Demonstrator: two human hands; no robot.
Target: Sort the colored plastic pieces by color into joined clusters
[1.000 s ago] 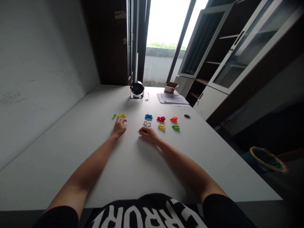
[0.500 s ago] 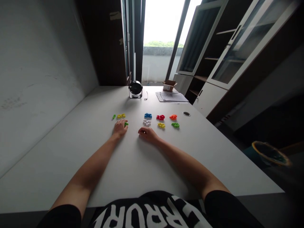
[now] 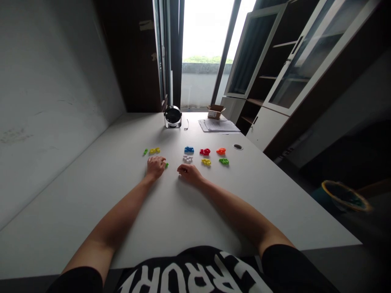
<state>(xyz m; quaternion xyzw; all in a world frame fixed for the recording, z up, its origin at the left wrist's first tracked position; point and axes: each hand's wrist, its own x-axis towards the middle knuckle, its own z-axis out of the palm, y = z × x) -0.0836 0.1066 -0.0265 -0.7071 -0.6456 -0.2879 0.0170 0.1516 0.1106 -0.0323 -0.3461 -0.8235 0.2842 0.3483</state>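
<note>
My left hand (image 3: 156, 166) rests on the white table with its fingers bent down over a small green toy piece (image 3: 166, 165); part of the piece shows beside the fingertips. My right hand (image 3: 190, 172) lies on its side on the tabletop, fingers curled in, and its inside is hidden. Just beyond the right hand are a white block piece (image 3: 187, 158) and a blue one (image 3: 189, 149). Behind the left hand lie yellow pieces (image 3: 154, 150) and a small green piece (image 3: 146, 151).
To the right sit red (image 3: 205, 151), orange (image 3: 221, 151), yellow (image 3: 206, 162) and green (image 3: 224, 161) pieces. Farther back stand a round black device (image 3: 172, 116), papers (image 3: 219, 125) and a small cardboard box (image 3: 216, 112). A cable hole (image 3: 238, 147) opens at the right.
My left hand has shifted slightly right and toward me, and the green piece with it. My right hand stays in place. The view has tilted a little.
</note>
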